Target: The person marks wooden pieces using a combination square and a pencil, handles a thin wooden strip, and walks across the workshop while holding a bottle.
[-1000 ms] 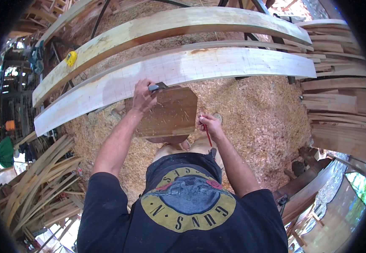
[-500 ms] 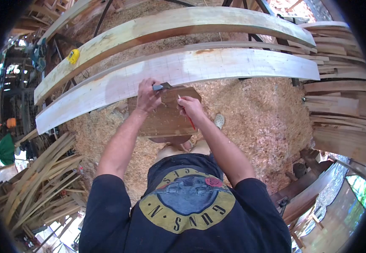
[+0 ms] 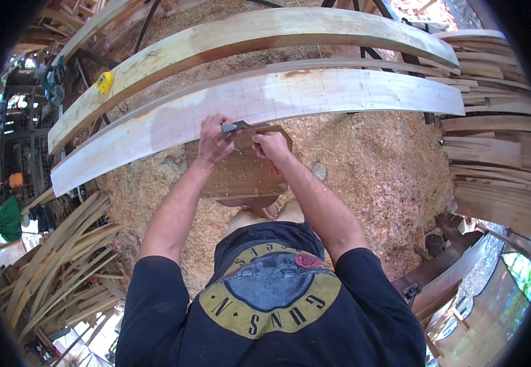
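Observation:
My left hand [image 3: 214,138] is closed round a small grey square [image 3: 236,126], its dark blade lying at the far edge of a brown wooden panel [image 3: 235,177] with cut-off corners. My right hand [image 3: 270,145] pinches a red pencil [image 3: 276,167] over the panel's far right part, beside the blade. The pencil's tip is hidden by my fingers. Light shavings lie on the panel. Just beyond both hands runs a long pale plank [image 3: 314,92] with thin lines drawn across it.
A second curved beam [image 3: 247,35] lies farther off, with a yellow tape measure [image 3: 104,82] on it. Stacked boards [image 3: 491,125] stand at the right, and thin strips [image 3: 63,257] are piled at the left. Wood shavings [image 3: 375,171] cover the floor.
My right hand has moved slightly left and away from me, bringing the pencil closer to the square. My left hand and the square have stayed almost still.

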Tool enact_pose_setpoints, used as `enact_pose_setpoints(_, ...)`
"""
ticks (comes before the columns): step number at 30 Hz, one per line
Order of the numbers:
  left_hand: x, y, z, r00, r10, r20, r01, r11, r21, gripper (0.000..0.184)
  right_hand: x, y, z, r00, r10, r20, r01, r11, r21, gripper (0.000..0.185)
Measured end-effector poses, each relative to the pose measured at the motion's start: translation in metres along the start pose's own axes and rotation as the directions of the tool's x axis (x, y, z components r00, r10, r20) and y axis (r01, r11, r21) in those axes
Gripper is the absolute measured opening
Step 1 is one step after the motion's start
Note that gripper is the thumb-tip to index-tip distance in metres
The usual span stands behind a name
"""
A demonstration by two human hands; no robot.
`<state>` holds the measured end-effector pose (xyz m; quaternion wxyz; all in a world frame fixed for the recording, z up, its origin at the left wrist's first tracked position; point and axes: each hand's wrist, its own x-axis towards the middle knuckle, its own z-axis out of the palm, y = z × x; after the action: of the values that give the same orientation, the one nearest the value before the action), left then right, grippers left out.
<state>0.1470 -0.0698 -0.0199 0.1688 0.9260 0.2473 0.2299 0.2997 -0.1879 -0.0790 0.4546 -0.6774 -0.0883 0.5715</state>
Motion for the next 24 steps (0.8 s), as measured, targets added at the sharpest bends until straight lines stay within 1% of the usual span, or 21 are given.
enact_pose_setpoints(7, 0.000, 0.000, 0.000, 1.000, 0.008, 0.006, -0.008, 1.000, 0.007, 0.017, 0.002, 0.000, -0.001, 1.000, 0.006, 0.029, -0.007, 0.999, 0.046, 0.015)
enact_pose_setpoints(16, 0.000, 0.000, -0.002, 1.000, 0.012, 0.011, -0.011, 1.000, -0.013, 0.021, 0.006, 0.001, 0.000, 1.000, 0.019, 0.025, -0.019, 1.000, -0.018, 0.017)
enact_pose_setpoints(20, 0.000, 0.000, -0.002, 1.000, 0.016, 0.008, -0.016, 1.000, 0.000, 0.021, 0.011, 0.002, 0.001, 0.999, 0.020, 0.035, -0.020, 1.000, 0.001, 0.018)
enact_pose_setpoints(24, -0.001, -0.001, -0.001, 1.000, 0.017, 0.004, -0.017, 1.000, 0.014, 0.020, -0.002, -0.011, 0.003, 0.999, 0.025, 0.047, -0.027, 0.999, 0.023, 0.019)
